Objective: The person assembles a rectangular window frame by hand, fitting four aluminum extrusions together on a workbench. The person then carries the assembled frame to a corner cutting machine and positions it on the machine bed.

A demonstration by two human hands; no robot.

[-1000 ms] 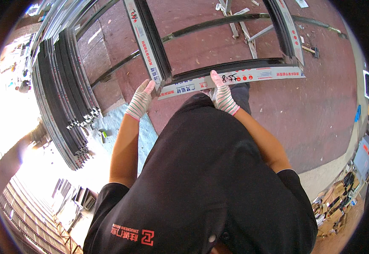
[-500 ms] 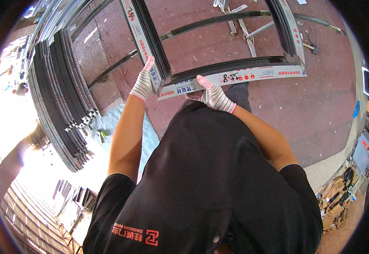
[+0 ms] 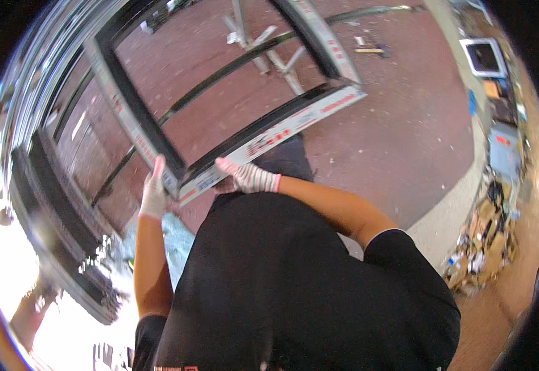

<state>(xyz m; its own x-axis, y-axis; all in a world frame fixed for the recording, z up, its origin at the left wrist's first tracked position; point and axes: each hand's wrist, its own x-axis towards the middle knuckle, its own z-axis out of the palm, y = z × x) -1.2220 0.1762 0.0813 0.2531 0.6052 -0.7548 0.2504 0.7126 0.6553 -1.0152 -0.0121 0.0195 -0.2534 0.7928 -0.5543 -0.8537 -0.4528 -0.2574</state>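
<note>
A rectangular black metal frame (image 3: 243, 122), like a window frame, is held out before me. White film printed in red and blue covers its outer faces. My left hand (image 3: 154, 196), in a striped white glove with pinkish fingertips, grips the side bar by the near left corner, thumb along the face. My right hand (image 3: 249, 177), gloved alike, is closed around the near bar a little right of that corner. Its thumb lies on top, and the fingers below are mostly hidden. The frame's far end shows only in part.
Long black profiles (image 3: 62, 207) are stacked at the left, beside a light blue sheet (image 3: 179, 238). Supporting bars (image 3: 220, 73) run beneath the frame. A hammer (image 3: 371, 51) lies on the reddish floor. Along the right edge are a white-rimmed panel (image 3: 498, 46) and heaped cardboard scraps (image 3: 483, 241).
The frame and both hands now appear lower and farther left, with the near bar slanting up to the right. My view has also swung, blurring the picture. Both hands keep their hold.
</note>
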